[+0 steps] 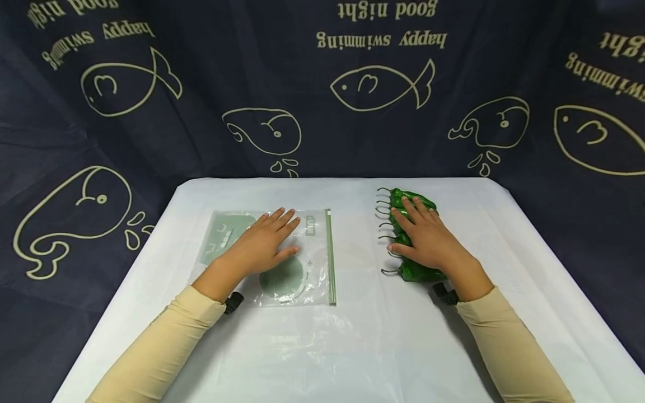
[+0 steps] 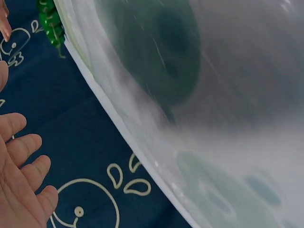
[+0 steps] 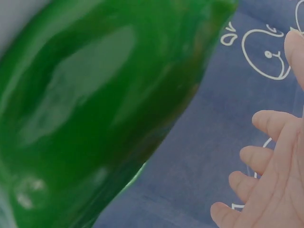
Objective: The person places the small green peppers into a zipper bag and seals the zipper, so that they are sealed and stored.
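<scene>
A clear zip bag with pale green printing lies flat on the left half of the table, its green zip edge towards the right. Over it my left hand is spread with straight fingers, holding nothing. Several green peppers are lined up in a column on the right, stems pointing left. My right hand is stretched out above them, covering part of the row, and grips none. In the right wrist view one glossy pepper fills the left side, apart from the fingers.
A white cover lies over the table. Behind it and at both sides hangs a dark blue cloth with fish and whale drawings. Black wrist straps show under the sleeves.
</scene>
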The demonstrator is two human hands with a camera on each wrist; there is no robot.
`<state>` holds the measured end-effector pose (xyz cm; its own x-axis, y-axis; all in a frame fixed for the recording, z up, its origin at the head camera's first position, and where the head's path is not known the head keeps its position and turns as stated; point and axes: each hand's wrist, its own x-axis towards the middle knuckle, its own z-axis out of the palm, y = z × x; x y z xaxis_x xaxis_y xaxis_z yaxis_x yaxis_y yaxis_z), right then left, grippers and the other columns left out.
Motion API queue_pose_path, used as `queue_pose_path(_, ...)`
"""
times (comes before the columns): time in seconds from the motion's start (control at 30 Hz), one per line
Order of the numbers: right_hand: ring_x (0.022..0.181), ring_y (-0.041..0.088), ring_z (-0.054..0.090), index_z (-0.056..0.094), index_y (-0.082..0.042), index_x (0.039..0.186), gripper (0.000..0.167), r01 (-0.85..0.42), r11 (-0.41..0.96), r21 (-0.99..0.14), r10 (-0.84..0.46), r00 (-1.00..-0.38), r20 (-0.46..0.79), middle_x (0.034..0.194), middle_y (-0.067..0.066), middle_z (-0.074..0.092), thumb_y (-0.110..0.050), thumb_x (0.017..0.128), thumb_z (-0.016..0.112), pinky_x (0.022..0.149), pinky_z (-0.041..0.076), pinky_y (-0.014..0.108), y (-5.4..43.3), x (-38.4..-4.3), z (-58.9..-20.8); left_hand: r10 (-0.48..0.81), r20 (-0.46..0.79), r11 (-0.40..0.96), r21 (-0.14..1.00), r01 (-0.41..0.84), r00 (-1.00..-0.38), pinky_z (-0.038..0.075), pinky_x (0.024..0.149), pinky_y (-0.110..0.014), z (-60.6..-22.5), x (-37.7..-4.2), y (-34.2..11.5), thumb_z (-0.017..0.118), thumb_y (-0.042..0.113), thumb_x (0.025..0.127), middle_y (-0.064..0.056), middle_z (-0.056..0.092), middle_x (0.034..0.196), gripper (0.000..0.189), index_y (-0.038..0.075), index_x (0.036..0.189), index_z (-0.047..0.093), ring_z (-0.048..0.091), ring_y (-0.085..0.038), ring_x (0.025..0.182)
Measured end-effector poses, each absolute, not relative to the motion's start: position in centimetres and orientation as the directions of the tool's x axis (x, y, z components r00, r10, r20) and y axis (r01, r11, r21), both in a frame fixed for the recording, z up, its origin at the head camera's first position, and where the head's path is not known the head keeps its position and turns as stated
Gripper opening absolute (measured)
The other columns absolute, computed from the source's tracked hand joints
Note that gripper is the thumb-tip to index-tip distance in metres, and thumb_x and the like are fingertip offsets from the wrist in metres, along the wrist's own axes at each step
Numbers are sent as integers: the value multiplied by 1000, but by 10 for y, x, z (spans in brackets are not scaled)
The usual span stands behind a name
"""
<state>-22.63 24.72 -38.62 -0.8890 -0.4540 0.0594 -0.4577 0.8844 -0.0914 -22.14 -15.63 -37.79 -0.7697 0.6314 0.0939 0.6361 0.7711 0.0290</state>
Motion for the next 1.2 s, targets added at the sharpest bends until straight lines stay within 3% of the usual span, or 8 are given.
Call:
queue_pose_path(0.53, 149, 41, 2, 28, -10, 158, 87, -522, 848, -90, -517, -852, 75, 163, 20, 9, -60, 93, 58, 115, 15, 65, 221, -228, -382, 673, 117, 719, 128, 683, -730, 23, 119, -48, -390, -221, -117, 51, 48, 101, -15, 34, 157, 68, 8, 154, 36, 28, -34, 145)
queue_pose_path(0.67, 150, 39, 1, 27, -10, 158, 86, -541, 835, -98, -536, -841, 68, 163, 19, 10, -59, 94, 58, 116, 15, 64, 212, -229, -383, 683, 122, 707, 137, 694, -720, 31, 115, -47, -395, -223, -106, 52, 49, 100, -15, 39, 154, 68, 8, 153, 39, 36, -36, 140)
queue_pose_path(0.97, 150, 37, 1, 27, -11, 158, 86, -557, 821, -122, -555, -830, 53, 164, 17, 8, -60, 94, 56, 117, 17, 62, 196, -232, -388, 662, -1, 732, 214, 646, -750, 42, 108, -45, -405, -226, -91, 52, 54, 99, -12, 39, 152, 70, 17, 157, 33, 38, -31, 137)
queue_pose_path(1.2, 150, 38, 5, 28, -12, 158, 84, -568, 816, -110, -568, -822, 30, 163, 18, 11, -61, 95, 54, 117, 18, 60, 188, -233, -391, 670, -31, 728, 228, 647, -742, 47, 101, -45, -408, -231, -83, 55, 55, 97, -10, 47, 143, 70, 18, 154, 40, 46, -30, 128)
